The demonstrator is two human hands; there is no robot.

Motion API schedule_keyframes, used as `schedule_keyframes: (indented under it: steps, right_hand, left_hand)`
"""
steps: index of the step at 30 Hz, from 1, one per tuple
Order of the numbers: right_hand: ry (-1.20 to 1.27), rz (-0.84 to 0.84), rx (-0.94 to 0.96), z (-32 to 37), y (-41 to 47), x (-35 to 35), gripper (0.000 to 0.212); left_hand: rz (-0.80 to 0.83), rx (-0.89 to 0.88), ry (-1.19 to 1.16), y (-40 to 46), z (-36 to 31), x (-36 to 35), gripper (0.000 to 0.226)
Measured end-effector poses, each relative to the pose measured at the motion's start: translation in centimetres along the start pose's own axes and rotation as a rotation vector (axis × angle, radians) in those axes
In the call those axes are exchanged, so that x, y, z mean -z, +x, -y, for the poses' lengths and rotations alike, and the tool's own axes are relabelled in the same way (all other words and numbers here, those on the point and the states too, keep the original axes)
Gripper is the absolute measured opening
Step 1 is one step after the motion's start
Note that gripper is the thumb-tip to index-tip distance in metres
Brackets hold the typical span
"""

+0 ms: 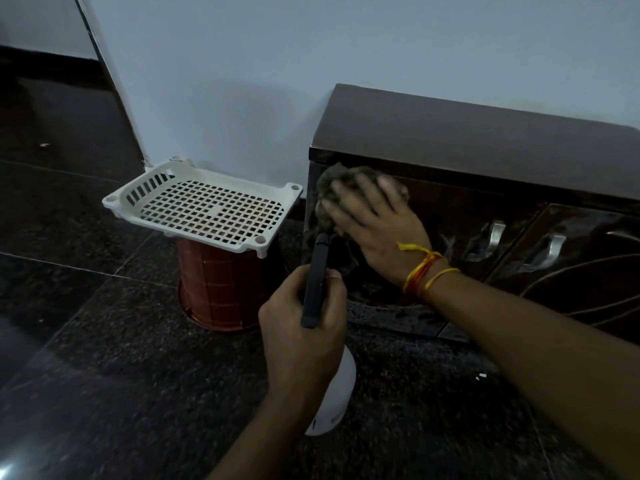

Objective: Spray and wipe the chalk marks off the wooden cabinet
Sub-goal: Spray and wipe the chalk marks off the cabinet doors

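A low dark wooden cabinet (485, 150) stands against the wall on the right. My right hand (377, 226) presses a crumpled grey-brown cloth (327, 183) flat against the upper left corner of the cabinet's front. The hand is blurred. My left hand (304, 327) grips a spray bottle by its black head (316, 282), nozzle pointing up toward the cabinet. The bottle's white body (337, 400) hangs below my hand. No chalk marks are clear to me on the glossy front.
A white plastic grid basket (204, 206) rests on an upturned red-brown bucket (218, 289) left of the cabinet. Two metal door handles (495, 233) sit on the cabinet front. Dark speckled stone floor (121, 341) runs all around; a pale wall rises behind.
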State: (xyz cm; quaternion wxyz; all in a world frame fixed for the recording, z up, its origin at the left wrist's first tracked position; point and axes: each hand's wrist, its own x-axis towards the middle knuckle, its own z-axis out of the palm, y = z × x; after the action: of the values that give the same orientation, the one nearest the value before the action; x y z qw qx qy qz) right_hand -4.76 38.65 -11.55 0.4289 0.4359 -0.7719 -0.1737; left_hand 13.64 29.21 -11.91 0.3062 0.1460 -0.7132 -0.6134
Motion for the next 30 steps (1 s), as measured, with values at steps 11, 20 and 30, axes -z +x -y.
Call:
schedule_keyframes:
  steps: [11, 20, 30]
  right_hand:
    - [0.015, -0.054, 0.006, 2.0, 2.3, -0.4, 0.059]
    - [-0.013, -0.194, -0.145, 1.9, 3.7, -0.2, 0.055]
    - [0.026, -0.008, 0.062, 4.3, 0.1, -2.6, 0.056]
  left_hand:
    - [-0.007, 0.002, 0.018, 0.2, 0.8, 1.1, 0.018]
    - [-0.022, -0.001, 0.032, 0.1, 1.3, 1.8, 0.024]
    - [-0.042, 0.002, 0.052, -0.3, 1.3, 2.2, 0.022]
